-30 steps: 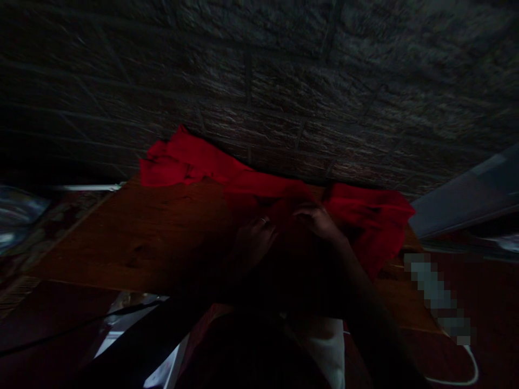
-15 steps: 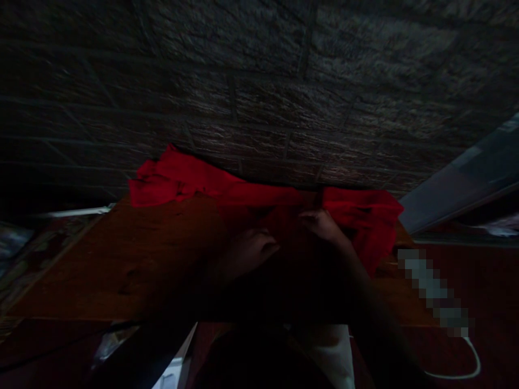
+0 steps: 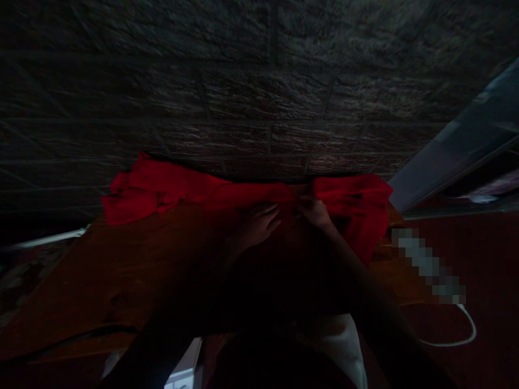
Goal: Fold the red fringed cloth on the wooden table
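Note:
A red cloth (image 3: 162, 186) lies crumpled along the far edge of a brown wooden table (image 3: 121, 270), against a dark brick wall. My left hand (image 3: 257, 224) rests on the cloth's middle part with its fingers stretched toward the right. My right hand (image 3: 314, 212) is closed in a pinch on the red cloth just beside it, near the bunched right part of the cloth (image 3: 352, 202). The scene is very dark and the parts of the cloth near my body are lost in shadow.
The dark brick wall (image 3: 259, 97) rises right behind the table. A grey slanted panel (image 3: 450, 156) stands at the right. A white cable (image 3: 462, 335) loops on the red floor (image 3: 478, 254) to the right. Something white (image 3: 182, 373) shows below the table's near edge.
Both hands have moved farther away from me toward the cloth's far edge, and the left hand's fingers have stretched out. The view has tilted, shifting the table and cloth leftward and lower in the picture.

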`<action>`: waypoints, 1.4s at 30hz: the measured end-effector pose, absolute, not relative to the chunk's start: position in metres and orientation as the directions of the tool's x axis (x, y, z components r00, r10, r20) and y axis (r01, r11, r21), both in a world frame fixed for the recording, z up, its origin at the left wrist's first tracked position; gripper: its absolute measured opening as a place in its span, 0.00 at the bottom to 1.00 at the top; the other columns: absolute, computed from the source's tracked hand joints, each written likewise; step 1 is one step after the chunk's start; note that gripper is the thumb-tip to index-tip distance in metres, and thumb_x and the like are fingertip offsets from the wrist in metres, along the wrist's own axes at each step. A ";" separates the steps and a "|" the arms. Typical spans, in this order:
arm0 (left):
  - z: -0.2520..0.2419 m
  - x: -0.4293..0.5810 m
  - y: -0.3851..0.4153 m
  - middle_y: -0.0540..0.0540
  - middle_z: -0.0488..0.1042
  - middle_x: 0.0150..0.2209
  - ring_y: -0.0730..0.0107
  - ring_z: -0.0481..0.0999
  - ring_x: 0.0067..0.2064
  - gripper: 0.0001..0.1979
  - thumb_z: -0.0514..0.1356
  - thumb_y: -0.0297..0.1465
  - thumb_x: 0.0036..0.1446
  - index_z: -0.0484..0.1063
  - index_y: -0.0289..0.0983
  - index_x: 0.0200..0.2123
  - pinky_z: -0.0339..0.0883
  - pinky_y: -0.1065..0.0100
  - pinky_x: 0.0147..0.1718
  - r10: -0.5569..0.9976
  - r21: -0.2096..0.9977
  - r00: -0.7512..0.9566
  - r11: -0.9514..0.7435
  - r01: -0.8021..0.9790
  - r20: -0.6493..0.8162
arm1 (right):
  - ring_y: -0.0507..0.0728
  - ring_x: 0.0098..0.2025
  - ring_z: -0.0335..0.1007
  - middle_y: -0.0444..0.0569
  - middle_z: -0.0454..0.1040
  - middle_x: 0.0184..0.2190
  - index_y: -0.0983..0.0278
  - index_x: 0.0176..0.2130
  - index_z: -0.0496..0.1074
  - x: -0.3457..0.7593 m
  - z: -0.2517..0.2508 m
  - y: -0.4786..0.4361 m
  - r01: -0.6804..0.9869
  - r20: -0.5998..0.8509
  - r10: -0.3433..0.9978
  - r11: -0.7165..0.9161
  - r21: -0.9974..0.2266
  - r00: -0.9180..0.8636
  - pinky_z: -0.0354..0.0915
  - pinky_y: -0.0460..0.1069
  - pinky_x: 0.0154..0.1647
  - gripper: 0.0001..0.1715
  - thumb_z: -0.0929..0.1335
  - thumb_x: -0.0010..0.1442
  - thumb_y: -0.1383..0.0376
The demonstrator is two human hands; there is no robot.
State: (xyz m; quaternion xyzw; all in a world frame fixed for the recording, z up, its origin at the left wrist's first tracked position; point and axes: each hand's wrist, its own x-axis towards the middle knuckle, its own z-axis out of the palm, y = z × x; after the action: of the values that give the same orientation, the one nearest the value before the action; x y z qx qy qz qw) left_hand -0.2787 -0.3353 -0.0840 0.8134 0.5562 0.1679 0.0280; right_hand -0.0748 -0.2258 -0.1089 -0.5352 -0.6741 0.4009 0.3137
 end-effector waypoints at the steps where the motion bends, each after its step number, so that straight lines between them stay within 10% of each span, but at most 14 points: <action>1: -0.080 -0.277 -0.335 0.39 0.71 0.59 0.59 0.68 0.61 0.20 0.52 0.36 0.68 0.70 0.33 0.57 0.58 0.58 0.61 0.917 0.224 0.313 -0.369 0.902 0.248 | 0.51 0.31 0.78 0.47 0.81 0.35 0.65 0.46 0.72 -0.076 -0.110 -0.225 0.453 -0.049 0.969 0.069 -0.889 -0.243 0.71 0.42 0.31 0.17 0.72 0.56 0.67; 13: -0.071 -0.232 -0.308 0.41 0.78 0.42 0.60 0.78 0.41 0.09 0.57 0.33 0.64 0.74 0.36 0.42 0.69 0.64 0.40 0.988 0.274 0.068 -0.105 0.956 0.142 | 0.47 0.20 0.70 0.44 0.78 0.26 0.68 0.44 0.72 -0.076 -0.097 -0.228 0.282 -0.241 0.926 -0.158 -0.946 -0.290 0.57 0.38 0.13 0.16 0.73 0.54 0.70; 42: -0.077 -0.249 -0.300 0.45 0.82 0.38 0.65 0.80 0.39 0.05 0.62 0.27 0.59 0.79 0.36 0.34 0.70 0.65 0.44 0.996 0.690 -0.006 -0.060 0.721 0.093 | 0.49 0.21 0.73 0.45 0.79 0.26 0.68 0.43 0.72 -0.080 -0.095 -0.224 0.305 -0.256 0.933 -0.174 -0.936 -0.254 0.61 0.38 0.14 0.13 0.72 0.55 0.72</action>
State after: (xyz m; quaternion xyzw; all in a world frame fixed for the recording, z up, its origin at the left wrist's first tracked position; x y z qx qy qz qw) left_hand -0.2487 -0.3001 -0.0772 0.6655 0.6449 0.2951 0.2325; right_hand -0.0798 -0.2242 -0.0953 -0.5385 -0.5745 0.5448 0.2882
